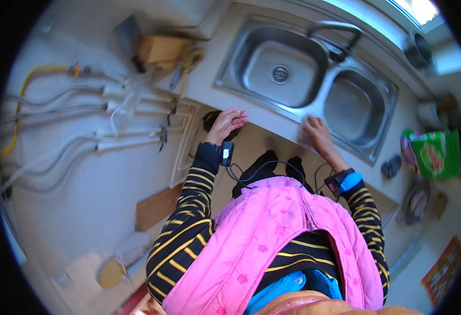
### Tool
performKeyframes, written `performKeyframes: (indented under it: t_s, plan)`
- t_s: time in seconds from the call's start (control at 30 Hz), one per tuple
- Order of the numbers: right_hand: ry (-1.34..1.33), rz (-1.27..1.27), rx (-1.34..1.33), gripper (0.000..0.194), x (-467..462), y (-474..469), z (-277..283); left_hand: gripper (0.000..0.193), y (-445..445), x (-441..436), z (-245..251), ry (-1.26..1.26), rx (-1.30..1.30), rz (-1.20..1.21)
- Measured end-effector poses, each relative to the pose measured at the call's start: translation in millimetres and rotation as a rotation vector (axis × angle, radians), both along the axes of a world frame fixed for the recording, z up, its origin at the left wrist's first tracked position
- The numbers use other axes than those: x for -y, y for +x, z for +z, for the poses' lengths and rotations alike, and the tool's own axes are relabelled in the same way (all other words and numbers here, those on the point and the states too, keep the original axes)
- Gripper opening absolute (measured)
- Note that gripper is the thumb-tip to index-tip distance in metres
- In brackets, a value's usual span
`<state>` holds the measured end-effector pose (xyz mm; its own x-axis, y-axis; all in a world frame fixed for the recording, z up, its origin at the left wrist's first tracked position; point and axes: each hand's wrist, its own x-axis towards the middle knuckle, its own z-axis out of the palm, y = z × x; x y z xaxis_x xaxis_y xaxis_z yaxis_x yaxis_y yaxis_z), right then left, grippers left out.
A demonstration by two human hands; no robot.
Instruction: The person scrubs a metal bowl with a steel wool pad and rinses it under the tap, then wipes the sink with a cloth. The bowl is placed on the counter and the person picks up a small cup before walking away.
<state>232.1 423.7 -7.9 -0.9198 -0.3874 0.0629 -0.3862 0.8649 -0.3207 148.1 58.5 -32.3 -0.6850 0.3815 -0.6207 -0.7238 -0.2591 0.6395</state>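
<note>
My right hand (318,134) lies at the front edge of the counter (262,122), just before the two-bowl stainless steel sink (309,106). Its fingers are bent over a pale, blurred thing, perhaps a cloth (304,134). My left hand (227,124) hovers by the counter's edge, left of the other hand, palm partly up and fingers slightly curled, with nothing seen in it. A dark object (211,120) is partly hidden behind it. Both sink bowls show bare metal, and the faucet (352,33) stands behind them.
At right are a green bag (437,153), a dark scouring pad (391,166) and a metal pot (417,49). A wooden block (163,49) with utensils stands at the counter's left end. Pipes (136,143) and a yellow hose (21,94) run along the left wall.
</note>
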Motion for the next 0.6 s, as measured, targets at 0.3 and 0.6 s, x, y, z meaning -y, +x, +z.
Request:
performKeyframes:
  t_s: [0.3, 0.6]
  plan:
    - [-0.298, -0.296, 0.266, 0.037, -14, -16, 22, 0.018, -77, 105, -60, -0.280, -0.158, 0.532]
    - [0.206, -0.190, 0.037, 0.041, 29, -17, 18, 0.014, -101, 102, -77, -0.626, -0.261, 0.539]
